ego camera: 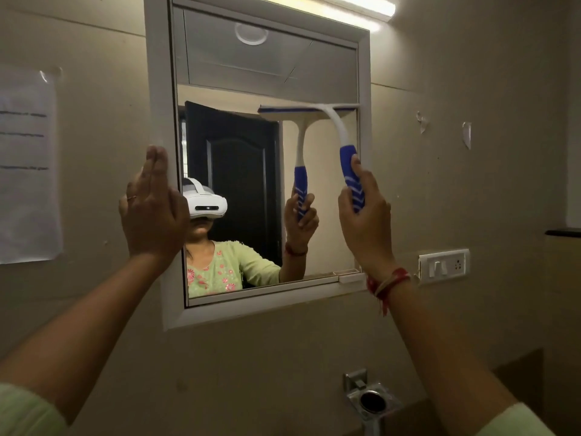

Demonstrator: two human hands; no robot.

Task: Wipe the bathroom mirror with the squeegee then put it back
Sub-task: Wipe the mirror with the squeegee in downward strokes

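Right hand [366, 212] fingers grasp blue squeegee [341, 133] handle, blade on mirror [239, 171]; left hand [151, 209] fingers released, flat against white frame [158, 89].

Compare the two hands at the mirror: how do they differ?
The left hand rests with straight fingers on the mirror frame and holds nothing; the right hand curls round the squeegee. The left hand wears a ring; the right hand's wrist has a red thread. Both are raised to similar height.

Left forearm [94, 309] and right forearm [440, 341] reach upward.
Left hand [151, 209] flat, fingers straight; right hand [366, 212] curled round the handle of a blue-and-white plastic squeegee [336, 127].
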